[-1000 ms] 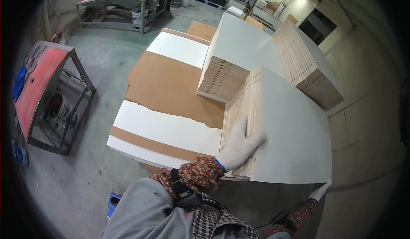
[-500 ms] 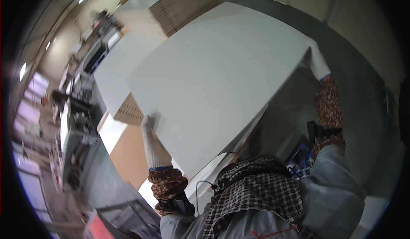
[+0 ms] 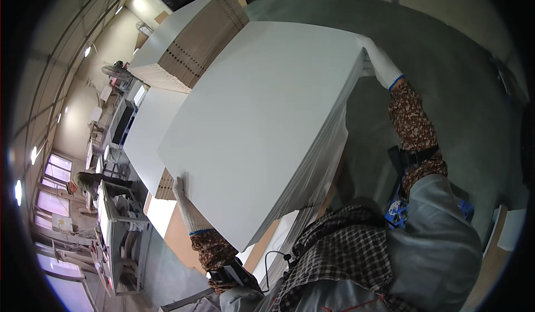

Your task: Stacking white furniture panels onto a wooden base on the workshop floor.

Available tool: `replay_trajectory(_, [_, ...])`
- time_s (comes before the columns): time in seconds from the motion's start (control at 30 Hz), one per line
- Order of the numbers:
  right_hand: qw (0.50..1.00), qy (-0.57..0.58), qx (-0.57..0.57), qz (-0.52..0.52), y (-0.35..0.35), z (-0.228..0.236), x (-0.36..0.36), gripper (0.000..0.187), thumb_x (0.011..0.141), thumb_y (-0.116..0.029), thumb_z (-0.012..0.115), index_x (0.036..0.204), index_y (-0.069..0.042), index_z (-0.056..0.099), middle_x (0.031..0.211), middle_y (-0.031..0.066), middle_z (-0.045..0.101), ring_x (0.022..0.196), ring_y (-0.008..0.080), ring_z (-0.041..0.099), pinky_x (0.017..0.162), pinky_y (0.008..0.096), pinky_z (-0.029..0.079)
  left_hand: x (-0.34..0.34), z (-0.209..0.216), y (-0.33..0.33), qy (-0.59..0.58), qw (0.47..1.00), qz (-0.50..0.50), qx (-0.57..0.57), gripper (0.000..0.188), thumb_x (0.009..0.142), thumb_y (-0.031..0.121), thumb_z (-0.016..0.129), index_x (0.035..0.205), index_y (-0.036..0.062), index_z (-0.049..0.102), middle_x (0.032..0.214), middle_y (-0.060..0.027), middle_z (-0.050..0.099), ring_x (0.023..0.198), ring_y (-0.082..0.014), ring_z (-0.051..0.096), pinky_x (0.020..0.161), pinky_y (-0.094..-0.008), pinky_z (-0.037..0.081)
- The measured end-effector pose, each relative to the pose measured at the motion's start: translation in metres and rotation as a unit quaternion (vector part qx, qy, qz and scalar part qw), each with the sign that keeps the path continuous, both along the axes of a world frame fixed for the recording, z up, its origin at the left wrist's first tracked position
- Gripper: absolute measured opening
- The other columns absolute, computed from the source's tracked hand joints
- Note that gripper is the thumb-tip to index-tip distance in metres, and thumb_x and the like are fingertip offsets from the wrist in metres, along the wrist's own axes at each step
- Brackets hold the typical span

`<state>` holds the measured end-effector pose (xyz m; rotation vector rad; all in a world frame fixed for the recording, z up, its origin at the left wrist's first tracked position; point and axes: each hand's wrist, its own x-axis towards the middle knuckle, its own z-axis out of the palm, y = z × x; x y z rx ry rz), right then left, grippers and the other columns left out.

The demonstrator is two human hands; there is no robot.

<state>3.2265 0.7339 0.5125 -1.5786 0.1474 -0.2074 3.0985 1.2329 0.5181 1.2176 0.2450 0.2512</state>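
Observation:
A large white panel (image 3: pixel 251 117) spans the middle of the view, flat face up. My left hand (image 3: pixel 183 196), in a white knitted glove, grips its left edge near the close corner, with the thumb on top. At the far right corner my right hand (image 3: pixel 380 61), gloved the same way, is closed over the edge; its fingertips are partly hidden. Clear plastic film (image 3: pixel 317 167) hangs in folds along the panel's near right side. What lies directly under the panel is mostly hidden.
A tall stack of panels with drilled edges (image 3: pixel 195 44) stands at the far left, beside another white panel surface (image 3: pixel 153 117). Brown cardboard (image 3: pixel 181 236) lies near my left arm. Workbenches (image 3: pixel 114 223) and a person (image 3: pixel 92 182) are farther left. Green floor (image 3: pixel 446 89) extends to the right.
The panel and both my hands have shifted left in the view, and the right hand sits lower relative to the body. My view has turned, showing more of the drilled stack. Both hands keep hold.

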Motion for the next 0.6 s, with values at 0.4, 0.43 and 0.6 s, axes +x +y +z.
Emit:
replay_trajectory(0.4, [1.000, 0.008, -0.008, -0.019, 0.005, 0.006, 0.000, 0.088, 0.089, -0.074, 0.048, 0.146, -0.006, 0.051, 0.134, 0.0141, 0.057, 0.117, 0.0264, 0.061, 0.093, 0.0388, 0.054, -0.002, 0.004, -0.005, -0.008, 0.999, 0.003, -0.037, 0.074, 0.092, 0.056, 0.061, 0.141, 0.0031, 0.046, 0.127, -0.0185, 0.058, 0.114, -0.0274, 0.063, 0.087, -0.0382, 0.058])
replay_trajectory(0.43, [1.000, 0.007, -0.003, -0.020, 0.000, 0.001, 0.003, 0.088, 0.089, -0.074, 0.048, 0.145, -0.006, 0.051, 0.131, 0.0133, 0.058, 0.115, 0.0257, 0.061, 0.092, 0.0381, 0.055, -0.002, 0.004, -0.004, -0.006, 0.999, -0.003, -0.052, 0.069, 0.094, 0.054, 0.060, 0.139, 0.0039, 0.048, 0.129, -0.0171, 0.058, 0.116, -0.0274, 0.061, 0.090, -0.0393, 0.056])
replay_trajectory(0.6, [1.000, 0.002, 0.011, -0.017, 0.003, 0.002, 0.005, 0.086, 0.090, -0.073, 0.049, 0.142, -0.005, 0.053, 0.124, 0.0117, 0.059, 0.109, 0.0234, 0.064, 0.088, 0.0362, 0.056, 0.000, -0.001, 0.003, -0.003, 0.999, 0.008, -0.044, 0.073, 0.092, 0.056, 0.062, 0.139, 0.0026, 0.047, 0.126, -0.0175, 0.058, 0.114, -0.0262, 0.062, 0.088, -0.0380, 0.056])
